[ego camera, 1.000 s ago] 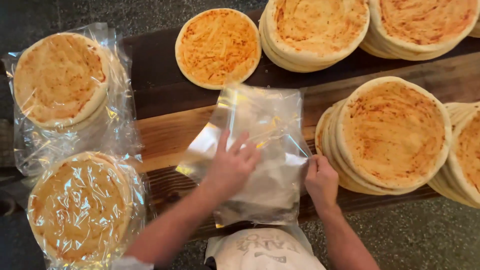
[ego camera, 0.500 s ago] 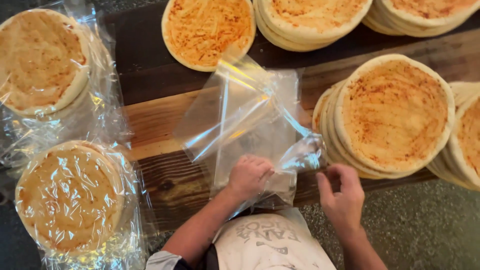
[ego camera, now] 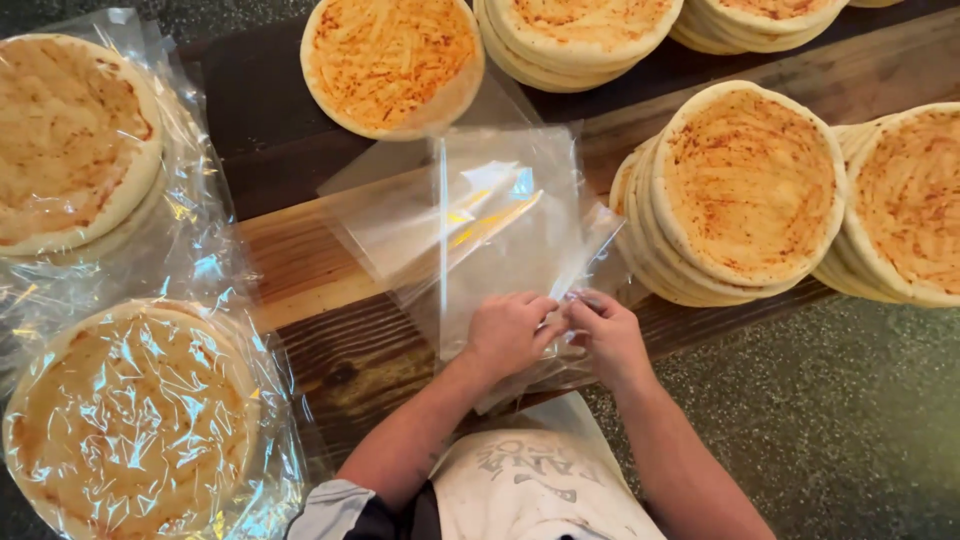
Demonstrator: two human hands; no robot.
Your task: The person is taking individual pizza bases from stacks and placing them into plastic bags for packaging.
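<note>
a clear plastic bag (ego camera: 480, 230) is being worked open at its near end. the left hand (ego camera: 510, 330) and the right hand (ego camera: 605, 335) are brought together at the bag's near edge, close to the near edge of the wooden surface (ego camera: 300, 260), and the film is pinched between the fingertips of both, so both hands are clenched on the bag. the step in hand is judged to be the parting of the bag's mouth; the two layers of film would next have to be rubbed apart and spread wide enough for a round flatbread to be admitted. the bag is laid flat near the middle of the surface, its long axis run from the near edge toward the far edge, with the mouth pointed at the person and the closed end toward a single flatbread (ego camera: 392, 62) at the far edge. a stack of flatbreads (ego camera: 745, 190) is set just beside the bag toward the right edge; bagged flatbreads (ego camera: 130, 420) are kept at the near left corner.
</note>
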